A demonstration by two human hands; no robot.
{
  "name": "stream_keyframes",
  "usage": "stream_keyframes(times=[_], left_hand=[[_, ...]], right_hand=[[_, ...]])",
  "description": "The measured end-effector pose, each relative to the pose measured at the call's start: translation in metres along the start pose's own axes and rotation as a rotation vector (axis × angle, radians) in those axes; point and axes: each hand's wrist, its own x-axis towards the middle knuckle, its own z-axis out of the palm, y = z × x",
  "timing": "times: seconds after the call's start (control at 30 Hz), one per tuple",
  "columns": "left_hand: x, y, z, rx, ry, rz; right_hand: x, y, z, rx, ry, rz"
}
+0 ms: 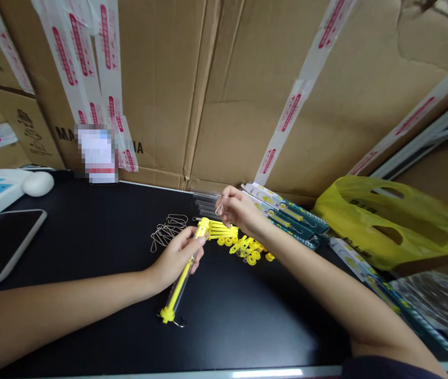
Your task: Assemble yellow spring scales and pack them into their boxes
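In my left hand [176, 258], a clear glossy plastic tube [180, 287] with yellow plastic core; in my right hand [240, 210], a thin bright wire clip [219, 209]. Matt black table [90, 237]; rough brown cardboard wall [227, 89] with glossy tape; crinkled shiny yellow plastic bag [389, 226].

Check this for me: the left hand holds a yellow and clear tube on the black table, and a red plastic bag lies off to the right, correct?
Not quite. The head view shows the plastic bag is yellow, not red. The rest stands: the left hand holds the yellow and clear tube over the black table, and the bag lies to the right.
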Motion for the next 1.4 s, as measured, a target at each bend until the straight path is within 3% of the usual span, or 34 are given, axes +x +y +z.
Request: stream_keyframes(times=[0.17, 0.33, 0.53, 0.63, 0.7, 0.83, 0.97, 1.13, 1.27, 1.4], left_hand=[[0.001, -0.001, 0.000, 0.030, -0.014, -0.005], [-0.001, 0.001, 0.001, 0.047, -0.037, 0.009], [-0.006, 0.002, 0.005, 0.060, -0.171, 0.032], [-0.007, 0.002, 0.004, 0.071, -0.202, 0.058], [-0.006, 0.001, 0.003, 0.077, -0.204, 0.058], [-0.004, 0.001, 0.003, 0.084, -0.195, 0.046], [-0.004, 0.000, 0.003, 0.087, -0.198, 0.044], [-0.004, -0.001, 0.003, 0.097, -0.196, 0.046], [-0.004, 0.001, 0.004, 0.102, -0.193, 0.048], [-0.004, 0.000, 0.004, 0.103, -0.194, 0.050]], right_hand=[[-0.051, 0.022, 0.003, 0.165, 0.006, 0.038], [-0.059, 0.035, 0.008, 0.092, -0.046, 0.043], [-0.025, 0.032, 0.011, -0.201, 0.007, -0.083], [0.007, 0.035, 0.022, -0.433, -0.140, -0.174], [0.029, 0.038, 0.033, -0.742, -0.234, -0.209], [0.058, 0.036, 0.050, -0.943, -0.314, -0.198], [0.070, 0.028, 0.053, -1.148, -0.298, -0.182], [0.083, 0.019, 0.053, -1.357, -0.353, -0.029], [0.090, 0.014, 0.059, -1.415, -0.451, 0.051], [0.085, 0.011, 0.059, -1.426, -0.461, 0.023]])
